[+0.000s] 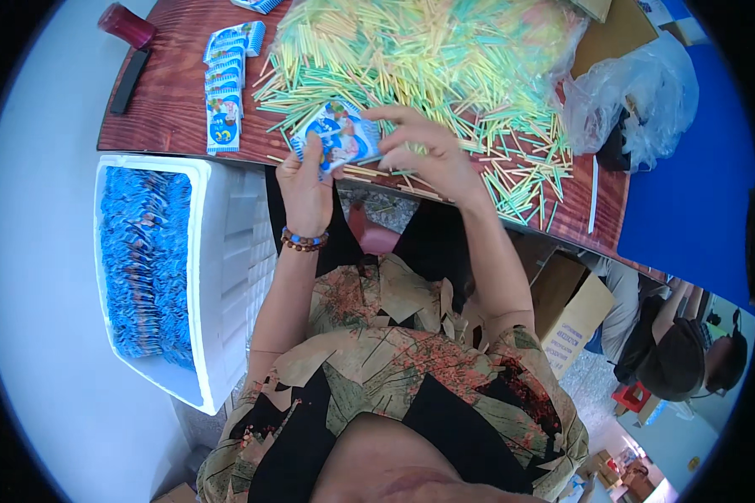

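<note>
A small blue and white packet [348, 142] with a coloured print is pinched by my left hand [306, 189], thumb on its face. A pale thin stick lies across the packet near that thumb. My right hand [432, 159] is at the packet's right side, index finger reaching to its upper corner, the other fingers curled. Yellow-green bits, seemingly short straw-like sticks, show between those curled fingers. Beyond both hands spreads a big heap of thin pastel straw-like sticks [377, 54], yellow, green and pink, partly under clear plastic.
Several matching packets [224, 88] lie overlapped in a row on the red wood-grain table [172, 71]. A white foam box [201, 277] packed with blue packets stands at left. A dark bar [130, 82], red cup [127, 26], clear plastic bag [637, 96] and cardboard box [575, 314] surround me. Another person sits at right.
</note>
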The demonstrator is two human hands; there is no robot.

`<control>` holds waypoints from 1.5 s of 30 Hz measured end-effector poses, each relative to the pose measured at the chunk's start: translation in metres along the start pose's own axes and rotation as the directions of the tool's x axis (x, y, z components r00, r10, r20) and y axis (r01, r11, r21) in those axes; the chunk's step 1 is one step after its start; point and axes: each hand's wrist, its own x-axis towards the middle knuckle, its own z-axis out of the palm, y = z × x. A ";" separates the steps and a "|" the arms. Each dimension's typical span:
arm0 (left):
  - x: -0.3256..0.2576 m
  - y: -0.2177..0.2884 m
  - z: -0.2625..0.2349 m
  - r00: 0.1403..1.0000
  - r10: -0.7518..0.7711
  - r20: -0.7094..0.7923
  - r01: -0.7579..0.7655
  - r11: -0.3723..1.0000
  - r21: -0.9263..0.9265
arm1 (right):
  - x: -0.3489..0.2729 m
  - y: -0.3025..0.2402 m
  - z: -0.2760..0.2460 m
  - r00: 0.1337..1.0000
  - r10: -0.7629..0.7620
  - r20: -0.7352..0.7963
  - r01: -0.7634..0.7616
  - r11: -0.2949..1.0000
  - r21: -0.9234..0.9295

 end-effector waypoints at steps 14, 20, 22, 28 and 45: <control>0.000 0.002 -0.024 0.992 0.110 -0.063 -0.111 0.994 -0.010 | -0.014 0.002 0.028 0.880 0.139 -0.454 -0.469 0.099 -0.878; 0.002 0.003 -0.021 0.992 0.110 -0.056 -0.113 0.993 -0.041 | -0.014 0.021 0.025 0.847 0.166 -0.504 -0.515 0.028 -0.856; 0.002 0.002 -0.020 0.992 0.108 -0.057 -0.110 0.993 -0.032 | -0.012 0.024 0.021 0.854 0.170 -0.492 -0.502 0.017 -0.865; 0.002 0.002 -0.017 0.993 0.107 -0.045 -0.108 0.994 -0.008 | -0.011 0.036 0.009 0.875 0.211 -0.435 -0.427 -0.082 -0.900; 0.004 -0.009 0.009 1.000 0.004 -0.012 -0.005 0.999 -0.046 | -0.019 0.031 -0.047 0.737 0.386 -0.555 -0.241 0.917 0.318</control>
